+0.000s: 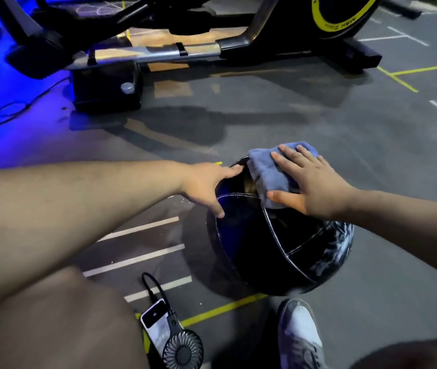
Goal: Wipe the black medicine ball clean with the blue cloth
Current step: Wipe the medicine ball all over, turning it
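Observation:
The black medicine ball (278, 243) with white stitched seams rests on the dark gym floor in front of me. The blue cloth (268, 174) lies over the ball's far top side. My right hand (310, 182) presses flat on the cloth, fingers spread, thumb on its near edge. My left hand (209, 185) rests on the ball's upper left side with fingers spread, touching the ball beside the cloth.
An exercise machine (158, 49) with a yellow-ringed flywheel stands across the floor behind the ball. A phone (156, 326) and a small black fan (182, 352) lie near my left knee. My grey shoe (300, 339) is just below the ball. Yellow and white lines mark the floor.

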A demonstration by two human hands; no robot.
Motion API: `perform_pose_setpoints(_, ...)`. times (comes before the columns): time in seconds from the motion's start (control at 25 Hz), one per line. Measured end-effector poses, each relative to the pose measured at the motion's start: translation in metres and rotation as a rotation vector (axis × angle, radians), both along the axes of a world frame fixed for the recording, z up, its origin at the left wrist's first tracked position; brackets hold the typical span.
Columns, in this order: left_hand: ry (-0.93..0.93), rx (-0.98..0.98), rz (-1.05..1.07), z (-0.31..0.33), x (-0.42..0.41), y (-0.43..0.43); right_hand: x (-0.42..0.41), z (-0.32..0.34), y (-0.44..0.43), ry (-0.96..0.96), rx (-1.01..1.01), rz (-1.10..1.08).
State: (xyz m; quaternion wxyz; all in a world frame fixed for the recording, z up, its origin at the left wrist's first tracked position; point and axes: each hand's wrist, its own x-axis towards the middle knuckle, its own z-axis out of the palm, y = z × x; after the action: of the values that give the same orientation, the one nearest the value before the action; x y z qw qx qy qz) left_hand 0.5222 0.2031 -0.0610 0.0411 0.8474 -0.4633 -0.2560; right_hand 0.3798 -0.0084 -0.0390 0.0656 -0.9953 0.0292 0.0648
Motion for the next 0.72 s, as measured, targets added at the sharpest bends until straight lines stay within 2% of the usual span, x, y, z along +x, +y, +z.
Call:
perform_pose_setpoints(0.24, -0.009, -0.031, 0.015, 0.002, -0.007, -0.003, 0.003, 0.007, -0.015, -0.212, 0.244, -0.018)
perform_pose_setpoints(0.4, 0.01, 0.0, -0.003, 0.001, -0.008, 0.0, 0.009, 0.013, -0.033, -0.33, 0.351, -0.325)
perform_pose_setpoints(0.56, 0.007, 0.002, -0.002, 0.001, -0.007, 0.001, -0.002, 0.008, -0.058, -0.21, 0.423, -0.53)
perform_pose_setpoints(0.72, 0.034, -0.046, 0.068, 0.007, -0.01, 0.004, -0.006, 0.0, -0.055, -0.157, 0.497, -0.538)
